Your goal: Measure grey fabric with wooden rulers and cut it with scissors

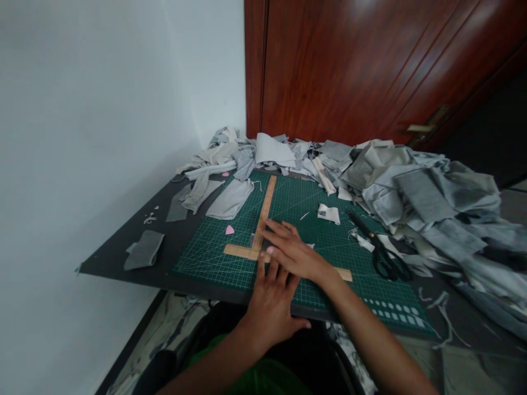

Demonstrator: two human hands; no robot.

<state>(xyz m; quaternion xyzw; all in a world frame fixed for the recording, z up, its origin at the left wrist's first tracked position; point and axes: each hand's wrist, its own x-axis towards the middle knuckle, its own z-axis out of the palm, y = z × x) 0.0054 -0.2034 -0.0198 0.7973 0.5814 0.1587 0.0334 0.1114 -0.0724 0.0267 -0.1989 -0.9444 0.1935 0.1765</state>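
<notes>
A wooden T-shaped ruler [267, 206] lies flat on a green cutting mat [209, 247], its long arm pointing away from me. My left hand [274, 299] rests at the near edge, fingers spread with their tips on the crossbar and the thumb out to the side. Above it, my right hand [294, 251] lies across the joint of the ruler with fingers stretched out, touching the wood. Bits of a grey cloth piece show beside the ruler, mostly hidden beneath ruler and hand. A pink triangular chalk [229, 230] sits left of the ruler.
Black-handled scissors [381, 249] lie on the mat's right side near a small white scrap [328, 213]. Grey and cream fabric heaps [424, 192] cover the back and right. A folded grey cloth [144, 250] is at left. A wall and wooden door [349, 71] stand behind.
</notes>
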